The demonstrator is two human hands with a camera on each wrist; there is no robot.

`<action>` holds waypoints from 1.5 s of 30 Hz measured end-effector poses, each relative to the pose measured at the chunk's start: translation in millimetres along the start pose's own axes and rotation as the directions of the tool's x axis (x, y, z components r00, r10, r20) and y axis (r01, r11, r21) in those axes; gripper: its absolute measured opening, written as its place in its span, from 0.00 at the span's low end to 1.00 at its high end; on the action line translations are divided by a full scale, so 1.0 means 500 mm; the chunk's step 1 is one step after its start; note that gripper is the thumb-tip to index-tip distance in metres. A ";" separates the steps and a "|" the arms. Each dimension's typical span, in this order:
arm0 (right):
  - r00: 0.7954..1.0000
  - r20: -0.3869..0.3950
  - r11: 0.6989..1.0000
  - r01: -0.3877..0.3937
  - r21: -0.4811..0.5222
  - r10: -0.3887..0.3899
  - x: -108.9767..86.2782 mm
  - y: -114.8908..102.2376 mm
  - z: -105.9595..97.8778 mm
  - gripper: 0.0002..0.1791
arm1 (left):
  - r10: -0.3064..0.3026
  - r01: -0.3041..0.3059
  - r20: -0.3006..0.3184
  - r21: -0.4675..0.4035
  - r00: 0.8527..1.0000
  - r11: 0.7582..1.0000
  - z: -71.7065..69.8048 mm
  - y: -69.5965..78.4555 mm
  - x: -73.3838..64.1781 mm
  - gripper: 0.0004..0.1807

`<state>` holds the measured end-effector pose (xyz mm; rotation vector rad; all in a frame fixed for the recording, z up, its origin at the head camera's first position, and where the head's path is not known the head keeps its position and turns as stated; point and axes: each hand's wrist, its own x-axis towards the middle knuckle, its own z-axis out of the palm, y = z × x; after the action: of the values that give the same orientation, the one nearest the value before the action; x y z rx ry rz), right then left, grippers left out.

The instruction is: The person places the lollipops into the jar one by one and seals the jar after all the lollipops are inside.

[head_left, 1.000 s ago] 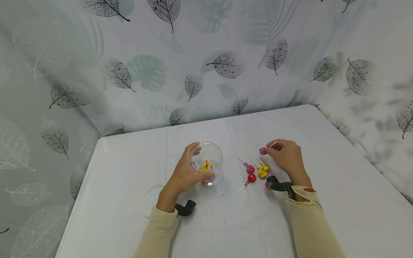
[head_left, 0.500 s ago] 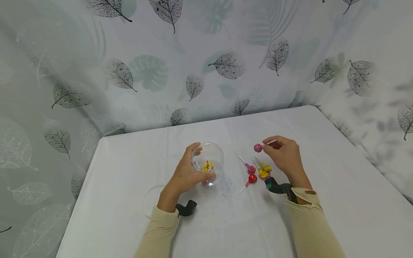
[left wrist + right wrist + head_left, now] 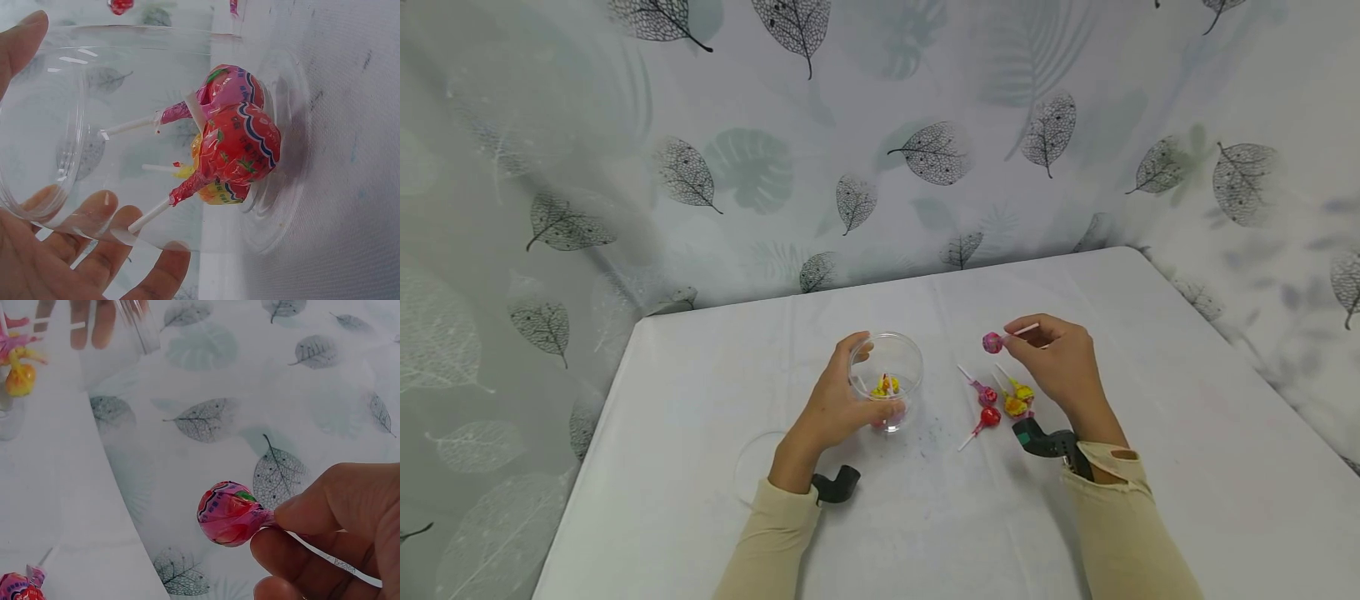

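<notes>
Clear plastic cup (image 3: 886,362), upright, open top, gripped by left hand (image 3: 829,408), thumb on near side, fingers round far side. Right hand (image 3: 1051,354) pinches one pink lollipop (image 3: 992,342) at the wrapper neck, thumb against index finger, candy end toward the cup, raised clear of the table (image 3: 700,383), well apart from the cup.

Wrappers: a wavy dark-blue and white band plus small dark lettering on the red lollipop in the cup (image 3: 240,147); similar band and print on the pink lollipop in the cup (image 3: 236,87). Lettering too small and blurred to read.

Counts: inside cup, one red, one pink, at least one yellow lollipop (image 3: 224,194); overlap, exact total can't be told. On table right of cup: one purple-pink lollipop (image 3: 987,396), one red lollipop on the table (image 3: 990,417), two yellow lollipops (image 3: 1016,407) side by side, plus a pink bit (image 3: 1030,412) partly hidden at the right wrist camera (image 3: 1043,438). One thin clear disc (image 3: 754,465) lies beside left forearm. Two beige sleeves (image 3: 775,533). Backdrop (image 3: 880,142): leaf print, black and pale green.
</notes>
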<state>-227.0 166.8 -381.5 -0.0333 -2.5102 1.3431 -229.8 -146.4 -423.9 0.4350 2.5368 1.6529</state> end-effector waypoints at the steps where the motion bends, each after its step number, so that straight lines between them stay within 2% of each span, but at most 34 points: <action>1: 1.000 0.001 1.000 0.002 0.005 -0.002 -0.001 -0.003 0.000 0.11 | 0.002 -0.002 0.001 -0.004 1.000 1.000 0.000 0.000 0.000 0.58; 16: 0.996 0.002 0.994 0.090 0.069 -0.090 -0.012 -0.027 0.010 0.10 | -0.013 0.013 -0.002 0.006 1.000 1.000 0.001 0.002 0.001 0.59; 38: 0.990 0.002 0.982 0.136 0.131 -0.138 -0.023 -0.051 0.014 0.09 | -0.011 0.011 0.008 -0.013 1.000 1.000 -0.001 0.005 0.001 0.60; 45: 0.991 0.010 0.981 0.132 0.140 -0.134 -0.026 -0.055 0.015 0.09 | -0.016 0.016 0.005 0.005 1.000 1.000 -0.001 0.004 0.001 0.59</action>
<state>-213.4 142.8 -366.2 0.1744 -2.3805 1.4647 -229.9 -145.9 -421.8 0.4171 2.5349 1.6382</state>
